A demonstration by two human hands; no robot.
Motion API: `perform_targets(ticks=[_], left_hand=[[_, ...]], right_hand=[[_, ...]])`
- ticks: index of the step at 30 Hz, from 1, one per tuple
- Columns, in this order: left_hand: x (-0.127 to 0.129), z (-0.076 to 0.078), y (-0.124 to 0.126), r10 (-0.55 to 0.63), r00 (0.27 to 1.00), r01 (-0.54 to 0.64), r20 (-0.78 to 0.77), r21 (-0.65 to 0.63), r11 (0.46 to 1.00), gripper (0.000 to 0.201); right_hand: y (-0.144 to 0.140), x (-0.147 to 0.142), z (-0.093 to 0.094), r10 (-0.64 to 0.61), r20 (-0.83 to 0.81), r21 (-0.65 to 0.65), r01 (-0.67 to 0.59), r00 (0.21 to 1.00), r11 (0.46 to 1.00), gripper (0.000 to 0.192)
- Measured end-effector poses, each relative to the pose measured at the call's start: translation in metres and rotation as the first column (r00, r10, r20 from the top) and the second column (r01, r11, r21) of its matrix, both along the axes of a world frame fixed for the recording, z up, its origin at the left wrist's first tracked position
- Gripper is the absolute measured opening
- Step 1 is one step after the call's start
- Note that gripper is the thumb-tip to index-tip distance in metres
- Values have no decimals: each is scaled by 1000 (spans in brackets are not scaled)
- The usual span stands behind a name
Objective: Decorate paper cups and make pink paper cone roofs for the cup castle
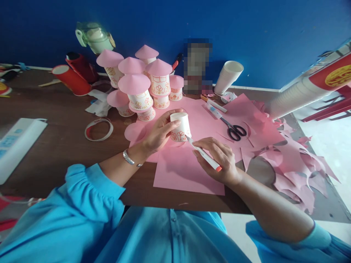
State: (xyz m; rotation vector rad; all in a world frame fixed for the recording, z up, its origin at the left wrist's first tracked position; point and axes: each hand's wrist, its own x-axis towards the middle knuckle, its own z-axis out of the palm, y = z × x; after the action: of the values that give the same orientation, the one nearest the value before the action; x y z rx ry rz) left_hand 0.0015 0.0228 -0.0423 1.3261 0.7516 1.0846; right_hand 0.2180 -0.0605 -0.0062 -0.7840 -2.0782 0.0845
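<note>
My left hand is closed around a white paper cup, thumb on its near side. Red flower drawings run along the lower part of the cup. A white marker with a red end is gripped in my right hand, its tip at the drawn side of the cup. Pink paper sheets lie beneath both hands. Just beyond my left hand stand several decorated paper cups, some stacked, with pink cone roofs.
Black-handled scissors rest on pink paper at the right, near paper scraps. A tape roll lies to the left. A cup stack stands by the blue wall, and a red tube leans at the back left.
</note>
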Motion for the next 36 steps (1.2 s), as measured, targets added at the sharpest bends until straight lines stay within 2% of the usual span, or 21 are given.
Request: perform_targets(ticks=[9, 15, 29, 36], left_hand=[[1, -2, 0, -21, 999, 22, 46, -31, 999, 36], [0, -5, 1, -31, 999, 31, -19, 31, 999, 36], [0, -8, 1, -39, 999, 39, -16, 20, 999, 41], [0, -6, 1, -40, 998, 41, 47, -17, 999, 40]], right_hand=[[0, -1, 1, 7, 4, -2, -7, 1000, 1000, 36], [-1, -2, 1, 11, 28, -13, -10, 1000, 1000, 33], [-1, -3, 2, 51, 42, -34, -49, 998, 998, 27], [-1, -3, 2, 53, 39, -45, -51, 998, 998, 23]])
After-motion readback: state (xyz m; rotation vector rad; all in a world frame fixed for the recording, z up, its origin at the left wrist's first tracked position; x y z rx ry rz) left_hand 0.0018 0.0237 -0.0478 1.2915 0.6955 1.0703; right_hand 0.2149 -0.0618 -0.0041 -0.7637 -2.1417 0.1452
